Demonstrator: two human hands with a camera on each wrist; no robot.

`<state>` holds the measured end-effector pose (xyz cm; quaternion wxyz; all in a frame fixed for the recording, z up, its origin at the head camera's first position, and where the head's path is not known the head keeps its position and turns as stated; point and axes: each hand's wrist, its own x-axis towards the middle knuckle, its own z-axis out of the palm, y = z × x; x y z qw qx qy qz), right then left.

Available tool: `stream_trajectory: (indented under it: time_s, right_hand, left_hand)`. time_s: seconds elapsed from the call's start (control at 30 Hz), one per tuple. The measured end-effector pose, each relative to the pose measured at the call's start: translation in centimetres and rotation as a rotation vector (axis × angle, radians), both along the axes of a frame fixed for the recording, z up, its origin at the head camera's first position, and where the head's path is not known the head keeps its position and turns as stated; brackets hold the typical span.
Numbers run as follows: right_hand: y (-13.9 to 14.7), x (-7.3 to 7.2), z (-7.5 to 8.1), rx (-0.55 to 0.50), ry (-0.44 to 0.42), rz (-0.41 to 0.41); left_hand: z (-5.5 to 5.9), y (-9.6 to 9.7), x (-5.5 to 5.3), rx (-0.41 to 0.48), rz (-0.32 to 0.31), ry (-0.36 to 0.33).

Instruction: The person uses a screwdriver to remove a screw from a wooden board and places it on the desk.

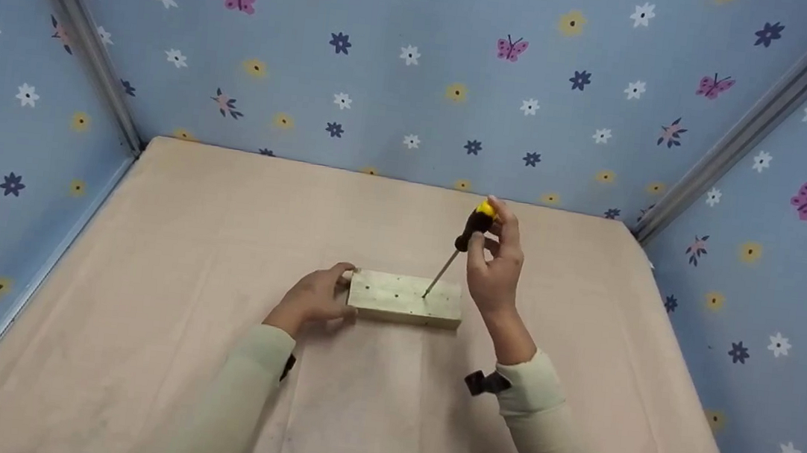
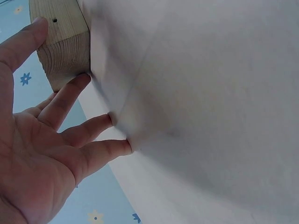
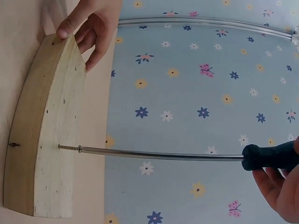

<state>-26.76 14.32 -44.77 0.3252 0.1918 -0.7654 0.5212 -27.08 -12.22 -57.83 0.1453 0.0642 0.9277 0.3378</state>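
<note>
Near the middle of the head view, the block (image 1: 402, 308) is showing pale, matt wood, its sawn end looking rough and ridged at the upper left of the left-wrist view. At the lower left of the right-wrist view, the screw (image 3: 69, 148) is looking like threaded metal; the screwdriver (image 1: 461, 244) is showing a smooth, glossy metal shaft (image 3: 163, 155) and a plastic-looking handle (image 3: 266, 157). The desk cloth (image 1: 222, 237) is looking matt and faintly creased. The sleeves (image 1: 237, 382) below are showing matt fabric. Metal-looking posts (image 1: 760, 114) are flanking smooth, printed panels (image 1: 410, 17) up top.
</note>
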Motion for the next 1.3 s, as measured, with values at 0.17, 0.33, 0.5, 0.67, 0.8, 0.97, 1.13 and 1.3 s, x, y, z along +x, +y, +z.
stream_trajectory:
  time_s: [0.17,0.33,0.5,0.67,0.8,0.97,1.13,1.3]
  right_hand:
    - [0.1,-0.1,0.1,0.005,0.007,-0.017]
    - [0.1,0.0,0.1,0.009,-0.001,0.008]
    - [0.1,0.0,0.1,-0.003,0.009,0.009]
    - [0.2,-0.1,0.2,-0.005,0.001,0.038]
    - [0.1,-0.1,0.3,-0.011,-0.019,0.037]
    - [-0.3,0.6,1.0,-0.01,-0.008,0.002]
    - [-0.9,1.8,2.4,-0.01,-0.001,0.03]
    - [-1.0,1.8,2.5,-0.024,0.029,0.005]
  left_hand:
    - [-0.2,0.0,-0.1,0.013,-0.003,0.001]
    - [-0.2,0.1,-0.1,0.006,0.009,-0.001]
    - [-0.2,0.1,-0.1,-0.001,0.01,-0.005]
    - [-0.1,0.1,-0.1,0.006,0.011,-0.007]
    - [-0.2,0.1,-0.1,0.009,0.008,-0.006]
    - [-0.3,0.1,0.0,0.006,0.006,0.005]
    - [-0.2,0.1,0.0,0.024,0.007,0.008]
    - [-0.1,0.1,0.0,0.012,0.011,-0.002]
